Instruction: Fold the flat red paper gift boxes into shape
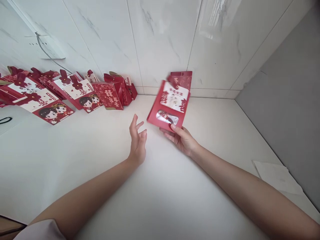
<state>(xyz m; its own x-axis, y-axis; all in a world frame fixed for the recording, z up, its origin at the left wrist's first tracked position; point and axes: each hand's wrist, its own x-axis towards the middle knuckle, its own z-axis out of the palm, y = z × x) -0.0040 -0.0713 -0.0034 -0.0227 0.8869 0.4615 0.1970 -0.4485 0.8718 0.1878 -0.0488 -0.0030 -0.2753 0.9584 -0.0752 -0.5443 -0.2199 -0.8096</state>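
The right hand (183, 140) grips a red packet (168, 105) by its lower edge, the thumb on the face and the other fingers underneath, and holds it tilted above the white tabletop (155, 200). On that face are a pale printed panel and, below it, a smaller rounded patch; the print is too blurred to read. The left hand (138, 145) is just beside it, with nothing in its grasp, fingers raised and spread apart. Behind the packet, and partly hidden by it, another red printed carton (186, 78) shows near the marbled wall (165, 43). To the left, a crowded row of red and white gift boxes (57, 111) runs along the wall, many topped with dark red bows (65, 77) and some printed with cartoon couples. A gray cable (45, 51) hangs from the wall behind them. A white sheet (277, 176) lies at the right edge of the tabletop, beyond the right forearm.
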